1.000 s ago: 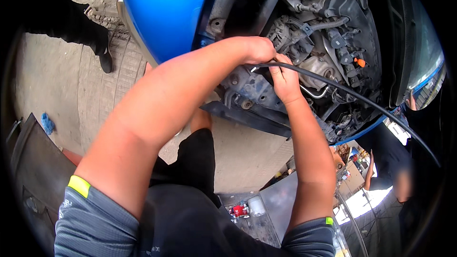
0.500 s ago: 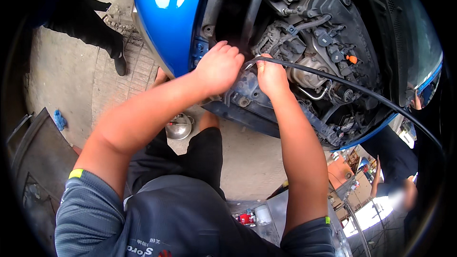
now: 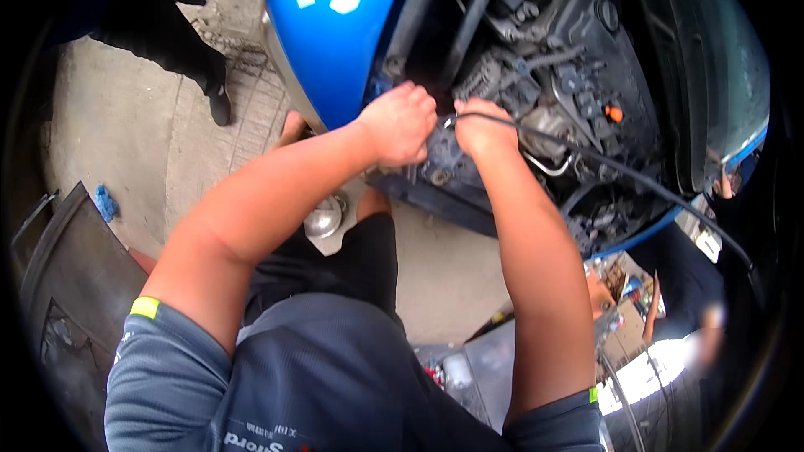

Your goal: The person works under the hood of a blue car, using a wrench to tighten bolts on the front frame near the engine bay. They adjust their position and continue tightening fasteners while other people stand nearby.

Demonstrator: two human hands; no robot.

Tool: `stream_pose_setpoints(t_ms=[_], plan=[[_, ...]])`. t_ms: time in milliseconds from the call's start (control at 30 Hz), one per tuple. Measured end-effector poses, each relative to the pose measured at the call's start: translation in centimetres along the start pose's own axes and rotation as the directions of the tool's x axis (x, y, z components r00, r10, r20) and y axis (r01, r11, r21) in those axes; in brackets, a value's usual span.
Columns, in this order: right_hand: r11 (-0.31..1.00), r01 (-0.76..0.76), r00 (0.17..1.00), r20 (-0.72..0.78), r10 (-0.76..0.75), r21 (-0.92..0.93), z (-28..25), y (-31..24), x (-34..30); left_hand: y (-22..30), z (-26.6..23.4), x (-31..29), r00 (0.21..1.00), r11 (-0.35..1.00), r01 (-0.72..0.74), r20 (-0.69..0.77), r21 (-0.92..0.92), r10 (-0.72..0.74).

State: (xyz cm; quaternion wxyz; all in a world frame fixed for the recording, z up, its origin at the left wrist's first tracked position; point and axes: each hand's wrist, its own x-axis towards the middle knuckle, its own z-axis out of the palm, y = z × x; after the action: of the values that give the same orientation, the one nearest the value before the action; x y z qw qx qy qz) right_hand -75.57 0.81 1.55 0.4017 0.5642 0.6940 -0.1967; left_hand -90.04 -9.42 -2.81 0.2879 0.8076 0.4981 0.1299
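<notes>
My left hand (image 3: 402, 124) is closed over the front edge of a blue car's engine bay. Whatever its fingers hold, if anything, is hidden from this side. Close by on its right, my right hand (image 3: 486, 127) is curled around the end of a long black hose or cable (image 3: 603, 169). A small pale, shiny piece shows in the gap between my hands, too blurred to name. From my right hand the hose stretches across the engine bay to the far right. Beneath my hands lies the dark front crossmember (image 3: 440, 172).
The engine (image 3: 578, 50) with its pipes and an orange plug (image 3: 614, 114) fills the open bay. A blue fender (image 3: 331, 29) is at the left. Someone in dark trousers (image 3: 180, 46) stands at upper left, another person (image 3: 682, 234) at the right. A round metal bowl (image 3: 325, 218) sits below.
The view has shifted, so the car appears a little further right. My hands stay close together at the front edge, and the hose now hangs a bit lower across the bay.
</notes>
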Motion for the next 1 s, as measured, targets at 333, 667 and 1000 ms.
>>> stream_pose_setpoints(t_ms=[333, 667, 1000], plan=[[0.417, 0.429, 0.838, -0.179, -0.516, 0.801, 6.6, 6.5, 5.3, -1.8, 1.9, 0.8, 0.965, 0.995, -0.080, -0.247, 0.064, 0.093], [0.660, 0.648, 0.761, -0.333, -0.556, 0.380, 5.2, 7.3, 3.5, -1.4, 1.6, 1.1, 0.975, 0.997, -0.046, -0.212, 0.068, 0.059], [0.649, 0.559, 0.791, -0.097, -0.604, 0.515, 2.9, 5.6, 4.8, -1.8, 2.3, 0.6, 0.966, 0.999, -0.054, -0.252, -0.006, 0.051]])
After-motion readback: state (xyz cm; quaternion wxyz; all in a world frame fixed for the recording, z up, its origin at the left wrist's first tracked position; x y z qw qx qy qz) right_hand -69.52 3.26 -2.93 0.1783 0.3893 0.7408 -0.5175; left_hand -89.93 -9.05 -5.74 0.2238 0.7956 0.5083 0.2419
